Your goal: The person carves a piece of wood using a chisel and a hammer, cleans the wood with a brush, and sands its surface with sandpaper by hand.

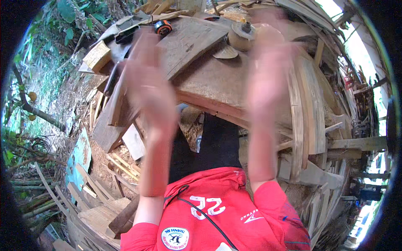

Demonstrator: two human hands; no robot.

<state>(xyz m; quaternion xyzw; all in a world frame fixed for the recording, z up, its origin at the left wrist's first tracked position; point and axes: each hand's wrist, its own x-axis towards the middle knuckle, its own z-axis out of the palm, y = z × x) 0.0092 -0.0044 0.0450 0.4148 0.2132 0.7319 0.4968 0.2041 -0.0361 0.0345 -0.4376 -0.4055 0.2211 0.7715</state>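
Wooden board [194, 37] lies left on the bench [217, 81], looks stiff, probably hefty, best held by its long edges! Left hand [147, 77] blurs beside it, right hand [270, 62] over the bench's right; can't tell either grip.

The flat brown wooden surface [220, 81] offers passage midway; a slanting brown wooden plank [190, 39] bars its left, long pale wooden slats [309, 111] its right.
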